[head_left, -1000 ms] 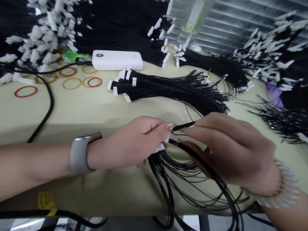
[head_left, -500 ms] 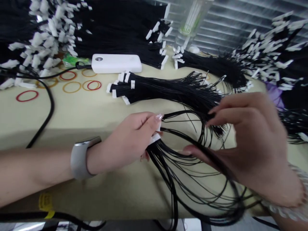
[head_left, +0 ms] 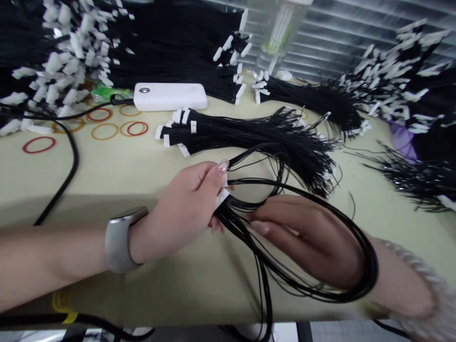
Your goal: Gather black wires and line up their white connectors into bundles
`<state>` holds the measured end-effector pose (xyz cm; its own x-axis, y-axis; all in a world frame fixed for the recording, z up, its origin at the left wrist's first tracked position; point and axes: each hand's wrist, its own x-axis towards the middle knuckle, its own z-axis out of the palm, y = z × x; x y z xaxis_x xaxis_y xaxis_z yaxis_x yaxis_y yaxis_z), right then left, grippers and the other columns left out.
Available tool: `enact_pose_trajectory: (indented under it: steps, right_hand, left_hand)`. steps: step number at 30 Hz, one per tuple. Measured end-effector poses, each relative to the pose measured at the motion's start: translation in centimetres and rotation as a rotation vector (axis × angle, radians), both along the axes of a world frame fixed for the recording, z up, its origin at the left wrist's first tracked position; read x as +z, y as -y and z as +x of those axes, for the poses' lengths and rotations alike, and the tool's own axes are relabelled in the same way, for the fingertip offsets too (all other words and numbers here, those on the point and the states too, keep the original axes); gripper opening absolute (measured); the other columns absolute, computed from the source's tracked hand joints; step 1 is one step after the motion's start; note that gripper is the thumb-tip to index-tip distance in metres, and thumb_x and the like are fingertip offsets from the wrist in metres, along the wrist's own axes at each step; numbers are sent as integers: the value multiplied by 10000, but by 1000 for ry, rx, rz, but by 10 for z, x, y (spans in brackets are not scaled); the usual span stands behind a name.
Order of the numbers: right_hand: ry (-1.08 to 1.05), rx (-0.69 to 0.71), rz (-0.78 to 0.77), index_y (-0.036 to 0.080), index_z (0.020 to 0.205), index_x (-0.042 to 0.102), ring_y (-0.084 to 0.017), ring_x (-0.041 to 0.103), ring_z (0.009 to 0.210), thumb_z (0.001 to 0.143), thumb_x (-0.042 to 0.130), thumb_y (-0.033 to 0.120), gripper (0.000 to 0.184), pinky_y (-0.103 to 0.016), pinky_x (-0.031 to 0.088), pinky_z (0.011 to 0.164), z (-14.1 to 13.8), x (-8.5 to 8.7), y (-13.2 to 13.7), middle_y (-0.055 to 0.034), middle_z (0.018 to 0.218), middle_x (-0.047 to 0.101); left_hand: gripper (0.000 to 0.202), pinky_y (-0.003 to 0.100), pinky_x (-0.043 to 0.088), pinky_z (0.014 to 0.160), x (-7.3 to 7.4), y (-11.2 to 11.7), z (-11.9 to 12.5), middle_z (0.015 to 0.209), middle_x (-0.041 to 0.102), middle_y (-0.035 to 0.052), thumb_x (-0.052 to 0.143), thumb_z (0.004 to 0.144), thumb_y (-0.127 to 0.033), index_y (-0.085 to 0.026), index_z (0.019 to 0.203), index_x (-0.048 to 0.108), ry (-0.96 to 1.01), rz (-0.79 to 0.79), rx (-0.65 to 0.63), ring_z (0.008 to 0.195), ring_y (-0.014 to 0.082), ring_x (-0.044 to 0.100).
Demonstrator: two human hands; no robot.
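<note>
My left hand point(head_left: 185, 209) is closed around the white connector ends point(head_left: 223, 195) of a bundle of thin black wires point(head_left: 320, 285). The wires curve in a loop around my right hand point(head_left: 309, 240), whose fingers pinch the strands just right of the connectors. A grey watch band point(head_left: 119, 240) sits on my left wrist and a pearly bracelet point(head_left: 416, 280) on my right. Both hands hover over the beige table point(head_left: 142, 175) near its front edge.
A loose bundle of black wires with white connectors point(head_left: 249, 133) lies behind my hands. Large piles of the same wires point(head_left: 53, 52) fill the back left and right point(head_left: 402, 80). A white power bank point(head_left: 170, 96), coloured rubber bands point(head_left: 107, 128), a thick black cable point(head_left: 67, 171) and a clear bottle point(head_left: 278, 33) are nearby.
My right hand swung out to the right with the wire strands, then came back in under the loop, which now wraps around it. My left hand kept hold of the connectors and rose slightly.
</note>
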<state>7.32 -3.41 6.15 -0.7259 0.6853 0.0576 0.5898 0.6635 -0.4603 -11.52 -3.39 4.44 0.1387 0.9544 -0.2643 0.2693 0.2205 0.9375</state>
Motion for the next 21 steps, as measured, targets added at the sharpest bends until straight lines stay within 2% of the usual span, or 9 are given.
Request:
enact_pose_trajectory:
  steps: [2,4,7,13,18,21]
  right_hand:
    - [-19,-17,-130,198,836,562,-66,477,658,831,413,232,153,-192,375,602,-10,-5,3,15,730,540]
    - [-86,-45,-197,197,843,561,-65,476,688,836,399,215,163,-189,371,623,-16,-8,6,12,764,541]
    - [-127,-59,-208,181,814,565,-66,475,695,840,389,210,180,-194,364,640,-19,-9,9,4,749,540]
    - [-23,-45,-147,177,794,543,-76,476,706,830,378,199,170,-216,353,643,-20,-9,11,5,756,532]
    - [-56,-5,-234,187,789,507,-60,471,745,842,355,160,163,-192,345,663,-21,-6,9,32,797,544]
    - [-89,-15,-304,186,783,500,-61,469,752,844,359,163,155,-196,347,686,-22,-5,9,36,802,542]
  left_hand:
    - [343,135,335,330,1,1,1,432,407,-56,323,833,-454,-181,641,400,-25,33,-13,357,55,442]
    - [342,140,349,340,0,2,1,436,417,-55,313,837,-450,-181,647,404,-41,57,-25,366,60,454]
    - [340,143,359,353,-1,3,1,463,421,-54,308,841,-441,-178,651,412,-70,82,-51,377,57,457]
    - [309,144,360,370,0,3,-1,500,408,-58,332,837,-413,-177,662,429,-111,114,-111,388,50,451]
    - [341,156,352,373,0,0,-3,476,406,-49,314,830,-441,-182,642,432,-111,72,-217,417,73,459]
    - [357,164,335,381,0,0,-3,475,423,-46,279,840,-442,-184,626,400,-150,106,-231,418,74,452]
